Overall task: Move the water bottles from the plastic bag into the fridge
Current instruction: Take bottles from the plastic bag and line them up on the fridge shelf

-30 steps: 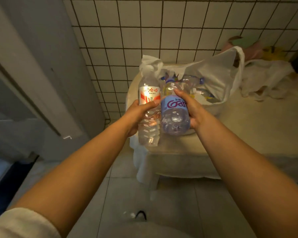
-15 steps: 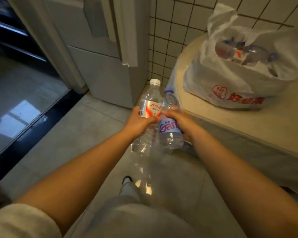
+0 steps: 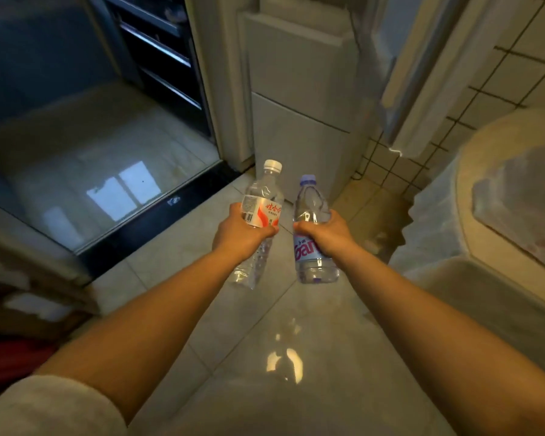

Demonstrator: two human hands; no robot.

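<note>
My left hand (image 3: 238, 236) grips a clear water bottle with a white cap and a red-and-white label (image 3: 260, 202). Beside it, my right hand (image 3: 328, 236) grips a second bottle with a pale purple cap and a purple-lettered label (image 3: 312, 209). Both bottles are held upright over the tiled floor, a small gap between them. The white plastic bag (image 3: 523, 202) lies blurred on the round table (image 3: 472, 171) at the right edge. Straight ahead stands the pale grey fridge (image 3: 299, 89), its doors closed.
A doorway with a black threshold (image 3: 158, 212) opens to the left onto a glossy floor. Dark shelves (image 3: 161, 51) stand beyond it. White tiled wall (image 3: 497, 77) rises at the right. Boxes and a red item (image 3: 19, 313) sit at the lower left.
The view has swung left, away from the table, so the bag slid to the right edge and the fridge came to the middle. Both hands kept their bottles, now slightly apart.
</note>
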